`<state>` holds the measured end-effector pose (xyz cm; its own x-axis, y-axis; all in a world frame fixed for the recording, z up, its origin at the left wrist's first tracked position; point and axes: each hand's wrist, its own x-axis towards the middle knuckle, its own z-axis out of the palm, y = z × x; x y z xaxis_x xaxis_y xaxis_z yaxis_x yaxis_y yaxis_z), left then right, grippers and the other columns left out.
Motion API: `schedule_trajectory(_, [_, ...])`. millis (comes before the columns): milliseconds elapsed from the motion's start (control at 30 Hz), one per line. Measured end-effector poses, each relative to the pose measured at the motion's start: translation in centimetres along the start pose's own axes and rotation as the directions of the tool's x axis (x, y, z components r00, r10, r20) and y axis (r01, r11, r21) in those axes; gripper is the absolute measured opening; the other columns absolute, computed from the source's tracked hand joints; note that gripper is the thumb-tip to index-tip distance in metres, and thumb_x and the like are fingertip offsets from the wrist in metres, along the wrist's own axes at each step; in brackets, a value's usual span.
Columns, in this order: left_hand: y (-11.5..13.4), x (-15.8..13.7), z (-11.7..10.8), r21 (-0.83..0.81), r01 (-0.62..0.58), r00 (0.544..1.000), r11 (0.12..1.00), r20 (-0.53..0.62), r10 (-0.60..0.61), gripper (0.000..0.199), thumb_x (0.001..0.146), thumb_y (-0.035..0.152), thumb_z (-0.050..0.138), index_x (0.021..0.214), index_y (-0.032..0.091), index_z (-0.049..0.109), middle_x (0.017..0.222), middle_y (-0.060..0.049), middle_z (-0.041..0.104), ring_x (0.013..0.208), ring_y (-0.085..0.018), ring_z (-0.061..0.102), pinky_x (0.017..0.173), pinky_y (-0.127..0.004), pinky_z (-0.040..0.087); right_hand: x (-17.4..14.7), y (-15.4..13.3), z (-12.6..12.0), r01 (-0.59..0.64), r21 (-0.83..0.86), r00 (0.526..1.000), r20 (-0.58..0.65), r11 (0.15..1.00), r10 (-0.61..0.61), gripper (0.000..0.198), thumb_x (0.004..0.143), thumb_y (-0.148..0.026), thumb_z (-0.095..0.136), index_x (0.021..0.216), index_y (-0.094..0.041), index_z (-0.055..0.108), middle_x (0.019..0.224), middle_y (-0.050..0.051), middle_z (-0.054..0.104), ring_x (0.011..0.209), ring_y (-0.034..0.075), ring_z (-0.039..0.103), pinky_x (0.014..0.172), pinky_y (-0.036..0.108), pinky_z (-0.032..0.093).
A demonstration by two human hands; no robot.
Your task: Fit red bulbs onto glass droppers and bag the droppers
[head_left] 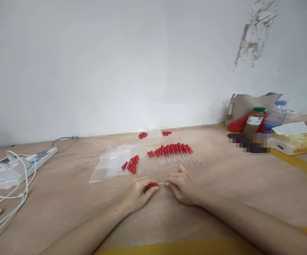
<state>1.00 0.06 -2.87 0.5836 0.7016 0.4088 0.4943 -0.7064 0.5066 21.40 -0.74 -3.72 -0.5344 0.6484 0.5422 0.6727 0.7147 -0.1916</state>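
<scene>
Low over the table, my left hand [140, 194] is closed around a red rubber dropper bulb [151, 185]. A thin glass tube [161, 184] runs from the bulb's mouth to my right hand [182, 185], whose thumb and forefinger pinch its other end. Just beyond lie several bare glass tubes [143, 164] side by side. Left of these sits a small heap of loose red bulbs [133, 163]. Behind my right hand is a row of glass droppers [173, 156] with red bulbs on their far ends.
A clear plastic bag [113, 161] lies at left, and more red bulbs [143, 135] rest near the wall. A power strip [40, 163] with white cables [23, 194] occupies the left side. Bottles [254, 122], a bag [238, 106] and a tissue pack [294, 138] stand at right.
</scene>
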Motion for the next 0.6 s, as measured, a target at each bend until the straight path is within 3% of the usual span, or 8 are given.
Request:
schedule_trajectory(300, [-0.6, 0.7, -0.5, 0.067, -0.184, 0.983, 0.981, 0.004, 0.184, 0.017, 0.086, 0.022, 0.045, 0.092, 0.017, 0.061, 0.081, -0.004, 0.063, 0.071, -0.014, 0.057, 0.064, -0.023, 0.045, 0.4, -0.9, -0.3, -0.039, -0.027, 0.999, 0.029, 0.999, 0.039, 0.022, 0.083, -0.017, 0.038, 0.070, -0.016, 0.056, 0.067, 0.001, 0.061, 0.056, 0.009, 0.041, 0.068, 0.029, 0.022])
schedule_trajectory(433, [-1.8, 1.4, -1.6, 0.221, -0.274, 0.951, 0.936, -0.084, 0.298, 0.019, 0.083, 0.026, 0.051, 0.099, 0.020, 0.059, 0.090, -0.006, 0.063, 0.085, -0.019, 0.055, 0.078, -0.033, 0.042, 0.7, -1.5, -1.3, -0.072, -0.113, 0.996, 0.043, 0.991, 0.077, 0.023, 0.082, -0.019, 0.040, 0.071, -0.017, 0.060, 0.072, 0.003, 0.061, 0.068, 0.013, 0.048, 0.070, 0.029, 0.024])
schedule_trajectory(533, [-3.4, 1.4, -2.9, 0.362, -0.135, 0.958, 0.922, -0.191, 0.216, 0.037, 0.077, 0.035, 0.058, 0.110, 0.021, 0.053, 0.103, -0.008, 0.058, 0.096, -0.023, 0.050, 0.085, -0.039, 0.038, 1.1, -0.9, -2.3, -0.214, -0.071, 0.972, 0.080, 0.974, 0.219, 0.022, 0.079, -0.021, 0.043, 0.069, -0.018, 0.062, 0.073, 0.002, 0.061, 0.068, 0.013, 0.050, 0.065, 0.025, 0.028])
schedule_trajectory(600, [-4.8, 1.3, -3.7, 0.400, 0.012, 0.948, 0.916, -0.298, 0.117, 0.032, 0.078, 0.034, 0.056, 0.107, 0.021, 0.055, 0.102, -0.007, 0.058, 0.095, -0.023, 0.050, 0.084, -0.038, 0.038, 2.0, 0.2, -2.7, -0.368, -0.004, 0.924, 0.109, 0.930, 0.366, 0.024, 0.078, -0.023, 0.044, 0.064, -0.017, 0.062, 0.063, 0.001, 0.059, 0.058, 0.010, 0.048, 0.056, 0.022, 0.028])
